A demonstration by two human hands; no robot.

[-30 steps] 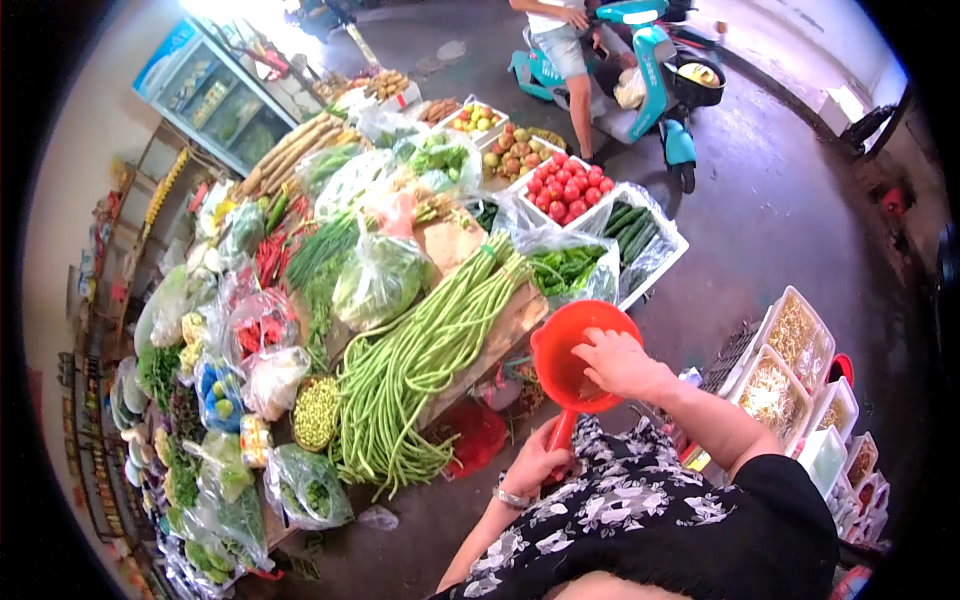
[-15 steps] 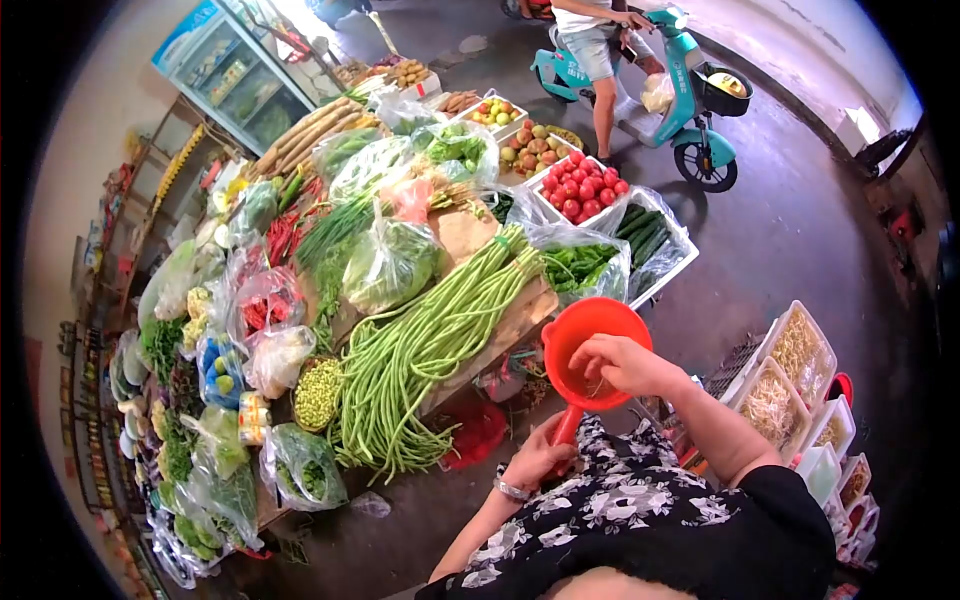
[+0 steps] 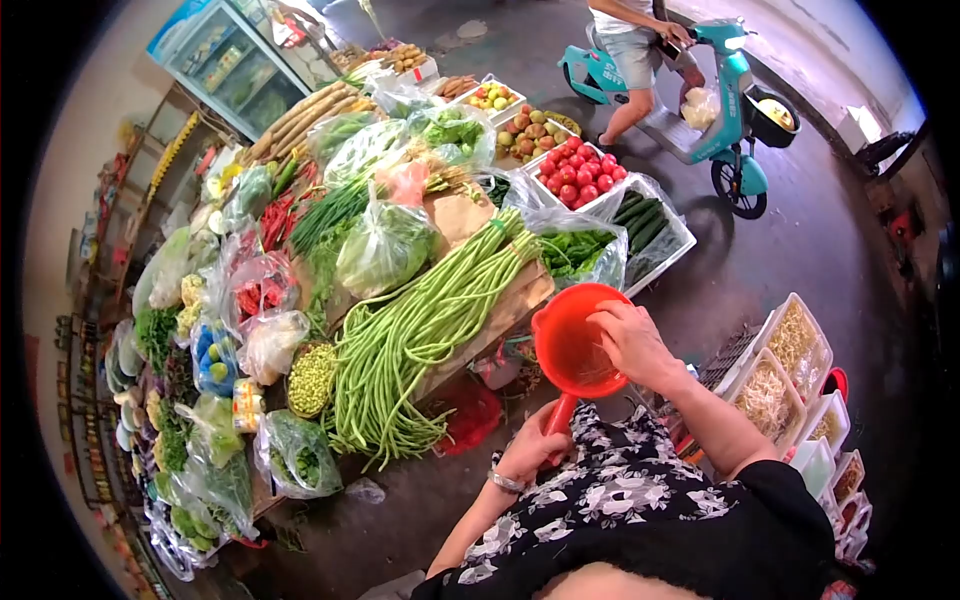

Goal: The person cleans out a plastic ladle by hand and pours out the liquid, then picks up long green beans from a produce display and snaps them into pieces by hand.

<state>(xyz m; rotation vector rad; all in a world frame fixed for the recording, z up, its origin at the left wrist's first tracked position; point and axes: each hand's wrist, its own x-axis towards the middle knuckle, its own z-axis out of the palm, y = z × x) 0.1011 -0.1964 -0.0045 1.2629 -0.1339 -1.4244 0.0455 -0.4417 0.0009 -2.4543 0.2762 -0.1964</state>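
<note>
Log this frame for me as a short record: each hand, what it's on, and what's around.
left hand: closed round the handle of the red ladle
right hand: at the ladle's open top, fingers bent inward; any grip on something is unclear
ladle contents: too indistinct to name
ahead-left: long beans on the stall, bagged greens beside them
right: trays of sprouts
background: person astride a teal scooter

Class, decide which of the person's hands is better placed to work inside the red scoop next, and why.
Probably the right hand: it is at the mouth of the red scoop, while the left hand is occupied gripping the handle.
</note>
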